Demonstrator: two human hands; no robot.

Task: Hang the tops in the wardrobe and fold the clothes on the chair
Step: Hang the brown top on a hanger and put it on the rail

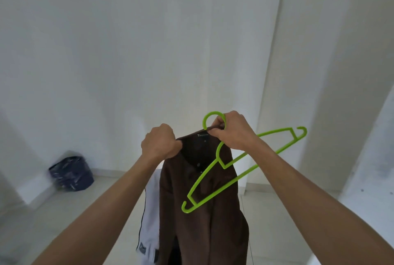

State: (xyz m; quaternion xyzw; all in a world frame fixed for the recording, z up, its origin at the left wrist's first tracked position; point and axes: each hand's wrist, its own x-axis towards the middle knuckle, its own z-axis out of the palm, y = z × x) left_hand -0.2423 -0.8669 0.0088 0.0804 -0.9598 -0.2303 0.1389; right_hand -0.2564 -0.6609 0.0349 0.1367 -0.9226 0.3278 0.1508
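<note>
A dark brown buttoned top [204,207] hangs in front of me, held up by its collar. My left hand [161,144] grips the collar's left side. My right hand [233,131] pinches the collar's right side and also holds the neck of a lime green plastic hanger [241,164]. The hanger lies tilted outside the top, its hook above my right hand and one shoulder end down across the top's front. A white garment with black trim [149,217] hangs behind and left of the brown top; what it rests on is hidden.
A white wall [149,51] faces me, with a white panel or door edge [319,73] on the right. A dark blue bag-lined bin [71,174] stands on the pale tiled floor [74,211] at the left corner.
</note>
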